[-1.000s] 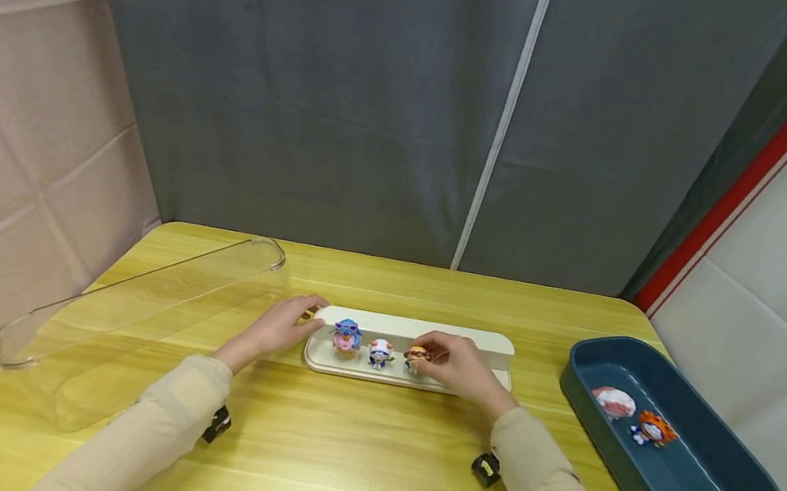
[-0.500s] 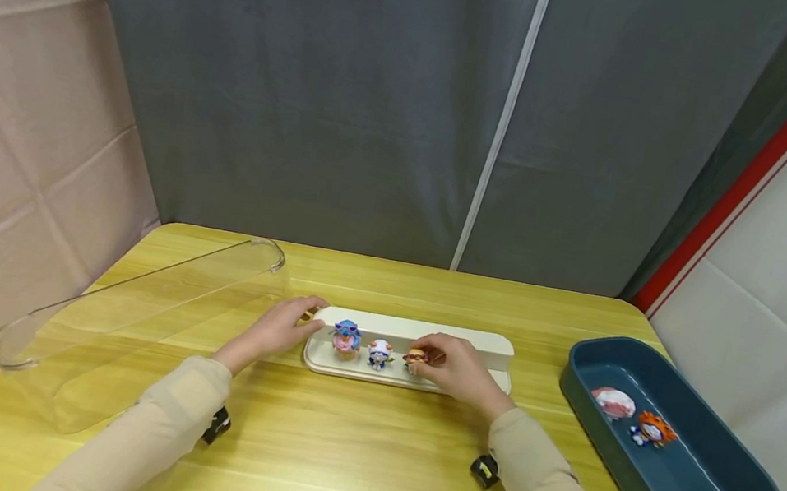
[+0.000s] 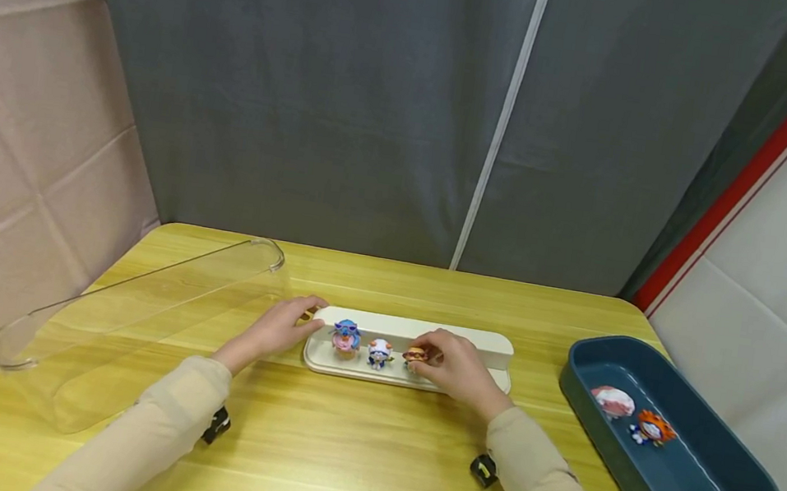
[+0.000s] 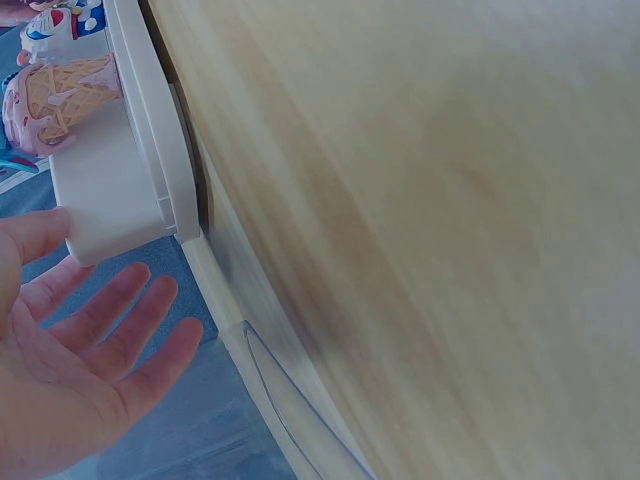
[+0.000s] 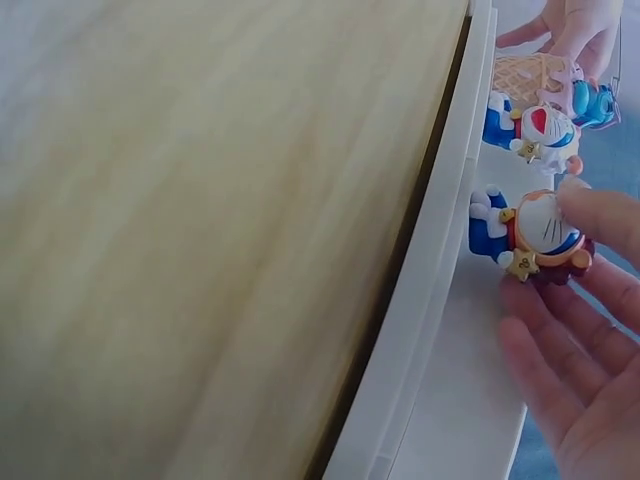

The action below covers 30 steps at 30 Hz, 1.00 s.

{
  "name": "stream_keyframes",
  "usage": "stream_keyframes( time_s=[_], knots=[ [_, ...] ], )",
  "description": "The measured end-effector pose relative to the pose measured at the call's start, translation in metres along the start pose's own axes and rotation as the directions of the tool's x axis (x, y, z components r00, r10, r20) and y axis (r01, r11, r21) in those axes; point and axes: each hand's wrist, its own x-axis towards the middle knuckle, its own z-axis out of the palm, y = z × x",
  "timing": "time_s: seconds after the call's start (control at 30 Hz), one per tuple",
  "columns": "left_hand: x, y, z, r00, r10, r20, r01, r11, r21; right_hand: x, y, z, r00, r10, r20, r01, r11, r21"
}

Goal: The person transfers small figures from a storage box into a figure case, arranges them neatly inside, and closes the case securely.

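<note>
My right hand (image 3: 461, 368) pinches a small Doraemon figurine (image 5: 535, 232) with a brown and orange headpiece. Its feet are at the floor of the white display base (image 3: 451, 333), right of the other figures. Beside it stands a Doraemon figurine with a white headpiece (image 3: 379, 353). Further left is a blue figure with sunglasses on a pink ice cream cone (image 3: 346, 339). At the left end of the base, my left hand (image 3: 281, 324) has its fingers spread and relaxed, thumb (image 4: 38, 232) at the base's end; light contact is hard to confirm.
A clear plastic cover (image 3: 153, 313) lies on the left of the wooden table (image 3: 351, 456). On the right, a dark blue bin (image 3: 714, 478) holds an orange-headed figurine (image 3: 653, 429) and a pink and white piece (image 3: 614, 402). A grey curtain hangs behind the table.
My right hand has shifted very slightly left with the pinched figurine, and more of the figurine shows past the fingers. The left hand stays in place.
</note>
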Motion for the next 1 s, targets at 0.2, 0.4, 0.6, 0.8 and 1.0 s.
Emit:
stream_keyframes(
  time_s=[0.2,0.4,0.6,0.8,1.0],
  knots=[
    [0.0006,-0.0004,0.0005,1.0,-0.006,0.006,0.006,1.0,0.0,-0.0008,-0.0007,0.0002,0.999,-0.013,-0.049,0.01,0.997,-0.074],
    [0.0007,0.0006,-0.0001,1.0,-0.011,0.005,0.011,1.0,0.0,-0.0007,-0.0002,0.0002,0.998,-0.038,-0.057,0.032,0.994,-0.108],
    [0.0009,0.0005,-0.0005,1.0,-0.004,0.004,0.004,1.0,0.008,0.0006,0.0005,0.0001,0.997,-0.053,-0.057,0.045,0.99,-0.134],
    [0.0002,0.0005,-0.0004,1.0,-0.001,0.002,0.001,1.0,0.007,0.0002,0.0009,-0.0009,0.997,-0.05,-0.056,0.044,0.992,-0.12],
    [-0.0006,0.0014,-0.0007,1.0,0.003,-0.003,-0.003,1.0,0.006,-0.0005,0.001,-0.0091,0.994,-0.088,-0.065,0.08,0.991,-0.112]
  ],
)
